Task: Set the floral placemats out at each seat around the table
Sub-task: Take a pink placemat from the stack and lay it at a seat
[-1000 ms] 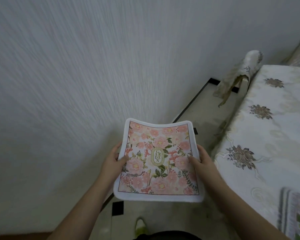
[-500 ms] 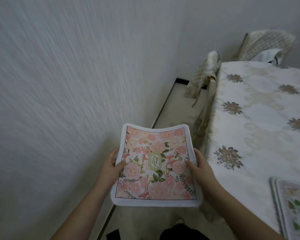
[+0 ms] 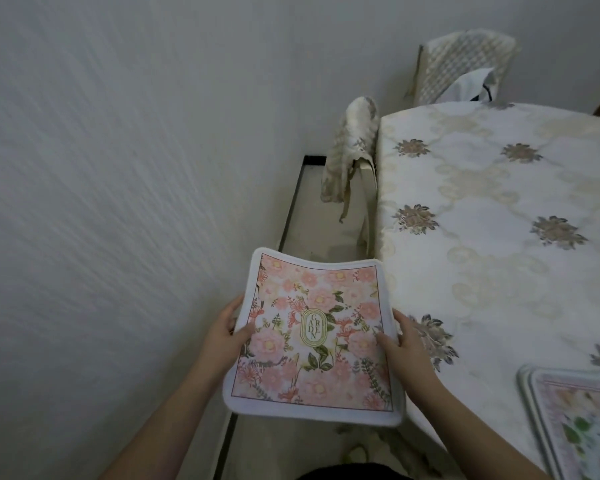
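Left hand (image 3: 224, 336) and right hand (image 3: 404, 344) pinch mat (image 3: 314, 336) edges. Best carried level to worktop (image 3: 499, 209), squared at chair (image 3: 352, 150).

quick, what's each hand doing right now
Left hand: holding the left edge of the pink floral placemat, thumb on top.
Right hand: holding the placemat's right edge, thumb on top.

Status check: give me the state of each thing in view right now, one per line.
Pink floral placemat: held off the table, sagging in the middle.
Left hand: grips its left edge.
Right hand: grips its right edge.
Second placemat: lying flat on the table.
Tablecloth: spread over the table.
Chair cover: draped, ties hanging loose.
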Tool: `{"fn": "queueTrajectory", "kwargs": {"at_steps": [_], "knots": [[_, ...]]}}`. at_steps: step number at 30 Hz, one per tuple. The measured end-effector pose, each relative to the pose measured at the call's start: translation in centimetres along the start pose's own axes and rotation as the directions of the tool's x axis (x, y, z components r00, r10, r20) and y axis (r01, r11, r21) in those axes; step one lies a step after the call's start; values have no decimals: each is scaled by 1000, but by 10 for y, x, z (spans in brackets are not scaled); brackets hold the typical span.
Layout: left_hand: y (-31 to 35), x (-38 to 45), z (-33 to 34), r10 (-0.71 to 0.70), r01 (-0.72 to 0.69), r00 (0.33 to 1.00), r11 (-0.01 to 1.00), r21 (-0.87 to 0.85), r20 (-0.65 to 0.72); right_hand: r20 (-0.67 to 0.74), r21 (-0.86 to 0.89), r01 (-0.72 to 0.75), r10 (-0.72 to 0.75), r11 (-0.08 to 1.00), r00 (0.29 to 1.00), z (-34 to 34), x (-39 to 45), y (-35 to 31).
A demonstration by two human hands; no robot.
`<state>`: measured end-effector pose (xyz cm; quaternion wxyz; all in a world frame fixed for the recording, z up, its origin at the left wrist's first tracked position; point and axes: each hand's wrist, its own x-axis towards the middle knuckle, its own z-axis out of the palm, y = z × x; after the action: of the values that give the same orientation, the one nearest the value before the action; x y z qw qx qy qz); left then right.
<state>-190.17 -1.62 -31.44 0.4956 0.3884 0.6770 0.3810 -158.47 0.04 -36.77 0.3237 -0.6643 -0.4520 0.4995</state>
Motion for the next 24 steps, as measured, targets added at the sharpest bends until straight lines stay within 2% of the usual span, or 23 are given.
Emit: {"fn": "queueTrajectory", "kwargs": {"at_steps": [7, 14, 19, 22, 24], "knots": [[33, 58, 48, 0, -8, 996, 996, 89, 88, -95, 68, -34, 40, 997, 995, -36, 36, 0], [54, 115, 96, -2, -32, 964, 992, 126, 264, -234, 157, -107, 143, 982, 962, -69, 42, 8], [68, 159, 133, -12, -74, 905, 980, 186, 426, -354, 236, -137, 216, 962, 910, -79, 40, 16], [77, 188, 159, -4, -120, 857, 971, 206, 515, -451, 282, -145, 264, 948, 852, -82, 39, 16], [84, 208, 174, 8, -167, 802, 963, 213, 597, -506, 319, -158, 309, 934, 805, -79, 40, 15]]}}
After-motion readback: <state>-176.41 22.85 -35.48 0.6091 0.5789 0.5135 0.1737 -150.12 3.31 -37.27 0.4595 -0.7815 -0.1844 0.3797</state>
